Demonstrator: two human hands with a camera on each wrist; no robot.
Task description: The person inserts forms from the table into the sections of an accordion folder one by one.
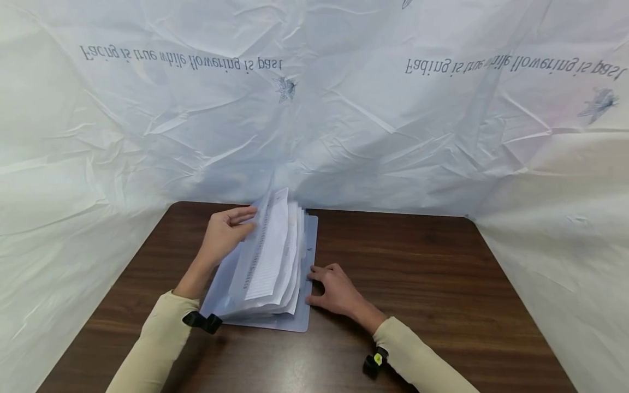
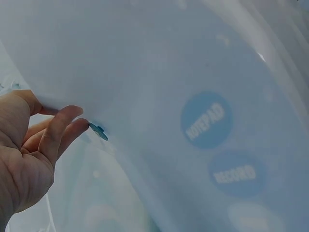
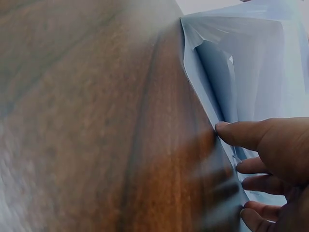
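At the frame's centre, a pale blue folder (image 1: 295, 319) lay open on the brown table (image 1: 417, 262). Its sheets (image 1: 272, 256) were lifted and pinched by the left hand (image 1: 223, 232), seemingly for leafing, while the back cover's edge was pressed flat, presumably steadied, by the right hand's (image 1: 336, 292) relaxed fingers (image 3: 241, 133).

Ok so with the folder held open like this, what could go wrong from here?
1. The left hand holds the raised cover by its fingers alone; if it slips, the cover could flop shut.
2. The pages stand fanned and loose, so some may slide out or crease.
3. The right hand only presses the edge of the folder, so it could skid on the smooth table.
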